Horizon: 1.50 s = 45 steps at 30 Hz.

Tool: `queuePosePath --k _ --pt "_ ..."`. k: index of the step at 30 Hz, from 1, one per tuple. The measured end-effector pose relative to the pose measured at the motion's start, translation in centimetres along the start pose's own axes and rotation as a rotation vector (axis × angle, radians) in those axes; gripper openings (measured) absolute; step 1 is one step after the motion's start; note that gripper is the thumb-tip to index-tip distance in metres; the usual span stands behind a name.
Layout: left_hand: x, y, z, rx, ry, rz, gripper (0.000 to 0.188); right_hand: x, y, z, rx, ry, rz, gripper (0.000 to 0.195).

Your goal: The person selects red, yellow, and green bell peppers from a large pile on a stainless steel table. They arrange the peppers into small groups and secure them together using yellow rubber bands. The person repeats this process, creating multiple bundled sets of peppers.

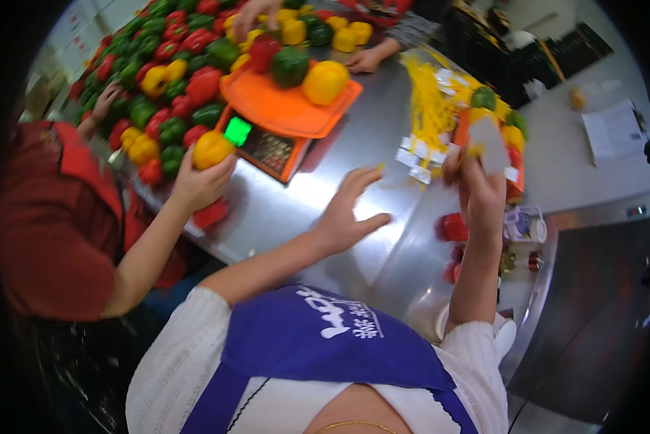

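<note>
My left hand [351, 214] is over the steel table [325, 187] with thumb and fingers apart, and no object shows in its grasp. A small yellow bit shows at a fingertip. Raised on the right, my right hand [482, 190] pinches a white tag [488, 145], blurred by motion. Just behind it is an orange tray [516, 192] with green, yellow and red bell peppers. Beside that hand lies a pile of yellow mesh bags [425, 103] with white tags. An orange weighing scale [297, 116] bears a red, a green and a yellow bell pepper [326, 82].
A co-worker's hand [205, 182] at the left holds a yellow bell pepper [212, 150]. Another person's hands reach in from the far side. Heaped bell peppers [156, 81] cover the far left. Red items [455, 228] and a lilac container [524, 224] are by my right forearm.
</note>
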State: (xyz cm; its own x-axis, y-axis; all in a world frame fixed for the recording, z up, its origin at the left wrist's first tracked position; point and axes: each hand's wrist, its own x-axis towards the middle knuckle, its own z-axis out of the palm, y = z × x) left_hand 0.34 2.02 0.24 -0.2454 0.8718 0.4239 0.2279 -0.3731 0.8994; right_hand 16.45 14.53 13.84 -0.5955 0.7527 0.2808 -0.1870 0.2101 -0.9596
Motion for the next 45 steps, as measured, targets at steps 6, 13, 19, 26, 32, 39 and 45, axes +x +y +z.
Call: queuePosePath --k 6,13,19,26,32,39,45 --pt "-0.7 3.3 -1.0 -0.253 -0.430 -0.375 0.032 -6.8 4.8 0.2 0.525 0.050 0.060 0.015" --pt "-11.7 -1.2 -9.7 0.707 -0.015 -0.079 0.037 -11.2 6.5 -10.3 0.453 0.498 -0.007 0.018" --pt "-16.2 0.8 -14.2 1.150 0.079 -0.280 0.051 -13.6 12.2 -5.9 -0.251 0.514 0.424 0.011" --pt "-17.4 -0.9 -13.6 0.791 -0.003 -0.277 0.043 -12.9 15.4 3.7 -0.553 -0.096 0.497 0.011" --pt "-12.2 -0.1 -7.0 -0.172 -0.126 -0.463 0.057 -12.2 13.2 9.3 0.183 -0.201 0.589 0.012" --pt "-6.3 -2.5 -4.3 -0.479 -0.144 -0.926 0.024 -6.5 15.0 -0.2 0.465 0.032 0.536 0.043" --pt "-1.1 -2.7 -7.5 -1.016 0.149 -0.820 0.027 -0.3 8.0 -13.3 1.103 0.701 -0.030 0.056"
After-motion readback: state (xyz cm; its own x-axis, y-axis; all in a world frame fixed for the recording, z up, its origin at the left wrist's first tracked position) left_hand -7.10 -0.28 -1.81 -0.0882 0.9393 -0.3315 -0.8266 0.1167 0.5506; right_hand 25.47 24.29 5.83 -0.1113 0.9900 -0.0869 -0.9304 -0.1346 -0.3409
